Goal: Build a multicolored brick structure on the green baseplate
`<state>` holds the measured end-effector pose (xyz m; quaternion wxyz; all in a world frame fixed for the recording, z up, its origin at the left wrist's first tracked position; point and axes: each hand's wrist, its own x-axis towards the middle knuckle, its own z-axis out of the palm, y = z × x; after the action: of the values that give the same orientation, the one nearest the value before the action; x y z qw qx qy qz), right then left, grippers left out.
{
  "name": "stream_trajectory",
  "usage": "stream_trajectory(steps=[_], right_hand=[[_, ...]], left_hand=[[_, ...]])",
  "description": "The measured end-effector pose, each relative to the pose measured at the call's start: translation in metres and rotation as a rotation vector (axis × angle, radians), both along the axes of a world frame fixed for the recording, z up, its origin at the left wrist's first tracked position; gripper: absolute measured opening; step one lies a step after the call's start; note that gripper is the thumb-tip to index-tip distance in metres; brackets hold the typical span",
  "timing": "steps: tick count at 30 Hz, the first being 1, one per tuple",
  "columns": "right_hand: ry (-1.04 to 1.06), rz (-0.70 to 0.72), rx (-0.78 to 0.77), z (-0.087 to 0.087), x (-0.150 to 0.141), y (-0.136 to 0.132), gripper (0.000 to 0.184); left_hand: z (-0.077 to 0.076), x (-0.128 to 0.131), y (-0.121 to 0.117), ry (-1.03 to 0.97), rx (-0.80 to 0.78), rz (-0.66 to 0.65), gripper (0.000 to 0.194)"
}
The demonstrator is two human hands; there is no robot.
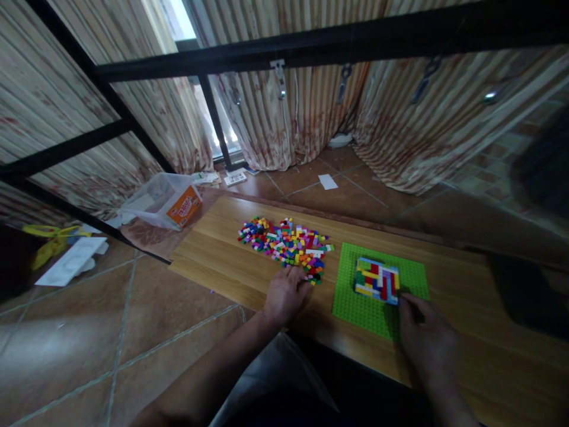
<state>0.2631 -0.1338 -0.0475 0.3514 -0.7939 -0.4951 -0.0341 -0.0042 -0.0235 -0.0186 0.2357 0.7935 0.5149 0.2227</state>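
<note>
My left hand (285, 295) lies at the near edge of a pile of small coloured building bricks (288, 242). Its fingers reach among the bricks with the thumb apart; the fingertips are partly hidden. To the right, a flat block built of multicoloured bricks (377, 280) sits on a green studded baseplate (351, 299). My right hand (424, 332) is at the near right corner of that build, over the baseplate. Its thumb and forefinger are pinched together at the corner; whether a loose brick is between them is too small to tell.
Everything rests on a long wooden board (213, 249). A clear plastic bin (162, 198) with an orange label stands on the tiled floor beyond its left end. Black metal bars (249, 61) cross in front of striped curtains. A dark flat object (528, 290) is at the right.
</note>
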Motion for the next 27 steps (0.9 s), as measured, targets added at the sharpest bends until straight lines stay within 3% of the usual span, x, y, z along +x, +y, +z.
stream_trajectory(steps=[6,12,15,21,27], right_hand=[[-0.007,-0.008,0.017,0.002,-0.002,0.0,0.043],[0.013,-0.013,-0.018,0.003,-0.003,0.0,0.045],[0.036,-0.018,-0.012,0.003,-0.004,0.001,0.045],[0.033,0.017,0.01,0.003,-0.004,0.001,0.042],[0.053,0.009,0.002,0.001,-0.003,0.001,0.041]], left_hand=[[0.002,0.004,0.016,0.032,0.079,-0.025,0.009],[0.026,0.018,0.041,0.127,0.195,-0.139,0.025],[0.033,0.027,0.058,0.228,0.182,-0.188,0.029],[0.033,0.035,0.072,0.272,0.111,-0.17,0.027],[0.033,0.037,0.072,0.327,0.147,-0.169,0.018]])
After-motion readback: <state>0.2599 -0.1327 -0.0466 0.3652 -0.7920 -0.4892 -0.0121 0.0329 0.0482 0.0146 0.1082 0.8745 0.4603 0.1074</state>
